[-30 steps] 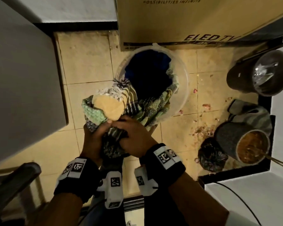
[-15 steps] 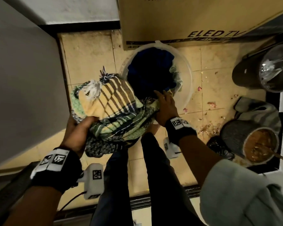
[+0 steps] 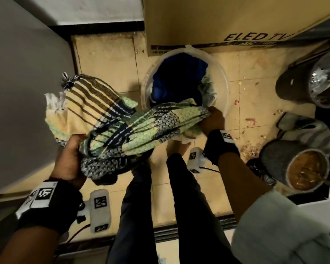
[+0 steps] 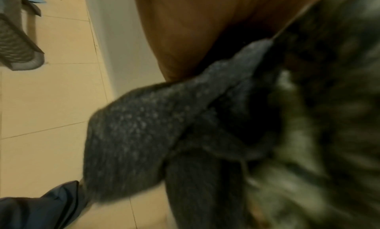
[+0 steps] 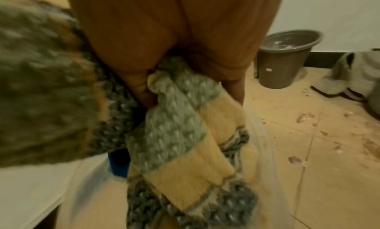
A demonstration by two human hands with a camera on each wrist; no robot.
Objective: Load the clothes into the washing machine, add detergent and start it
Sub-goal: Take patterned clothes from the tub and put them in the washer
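**Both hands on the woven cloth above the bucket**

Head view: the left hand point(image 3: 71, 159) cups the bundled end of the striped green-and-yellow cloth point(image 3: 122, 128) from below, fingers curled into it. The right hand point(image 3: 212, 121) grips the other end at the near rim of the clear bucket point(image 3: 224, 86), where blue clothes point(image 3: 177, 79) lie. The grey washing machine point(image 3: 23, 92) stands at left.

Left wrist view: blurred cloth point(image 4: 144, 135) hangs over the tiled floor point(image 4: 51, 94).

Right wrist view: fingers point(image 5: 141, 89) pinch a fold of the cloth point(image 5: 180, 135).
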